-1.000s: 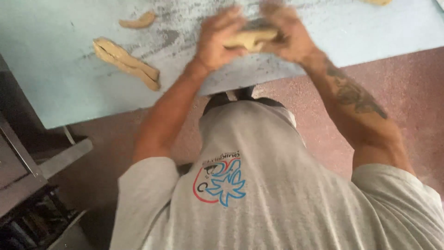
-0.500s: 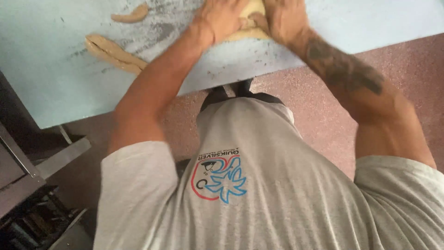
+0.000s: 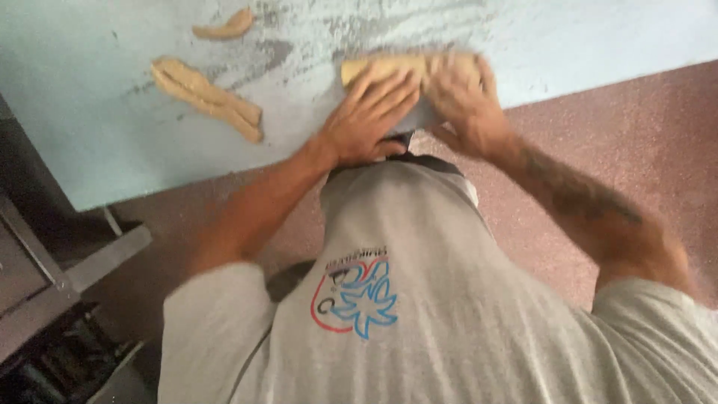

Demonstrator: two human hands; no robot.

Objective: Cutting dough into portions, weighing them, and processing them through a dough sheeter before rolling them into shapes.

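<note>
Far-left rack: a grey metal frame stands off the table's left edge, well apart from my work.
Table: pale blue top, smeared with grey flour streaks; I stand at its near edge.
Long strip: a flattened, doubled length of dough lies toward the left side of the top, slanting down to the near edge, apart from my hands.
Small strip: a shorter curved piece sits by the far edge, above the long strip and not touching it.
Left hand: my left hand lies flat, fingers spread and pressing down on the lump's left half, not gripping.
Lump: the tan dough lump is near the near edge, right of the strips, under both my palms.
Right hand: my right hand covers the right half, fingers curled over the top; blur hides how tightly.
Progress: I judge two pieces shaped and set aside; this lump is only partly pressed out, thick and short next to the strips.
</note>
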